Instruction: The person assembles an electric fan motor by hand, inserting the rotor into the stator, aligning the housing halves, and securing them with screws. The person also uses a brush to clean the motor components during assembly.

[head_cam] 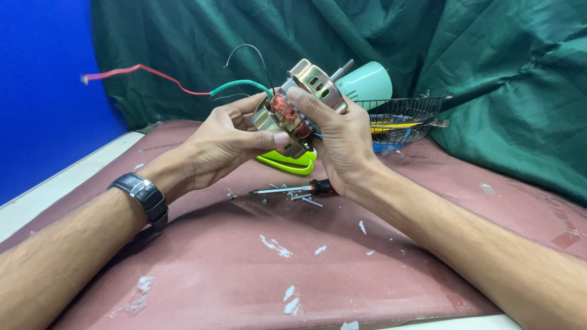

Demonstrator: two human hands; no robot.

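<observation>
Both my hands hold a small electric motor (298, 104) up above the table: silver metal housing, copper windings showing in the middle, a shaft sticking out at the upper right. My left hand (223, 143) grips its left side with thumb on the front. My right hand (340, 143) holds the right side, fingers over the top. Red, green and black wires (183, 85) trail from the motor to the left. A wristwatch (143, 195) is on my left wrist.
A screwdriver (293, 189) and several loose screws lie on the maroon table (257, 263) below my hands. A lime-green plastic part (287, 162), a pale green housing (367, 82) and a wire fan guard (403, 116) sit behind. Green cloth hangs at the back.
</observation>
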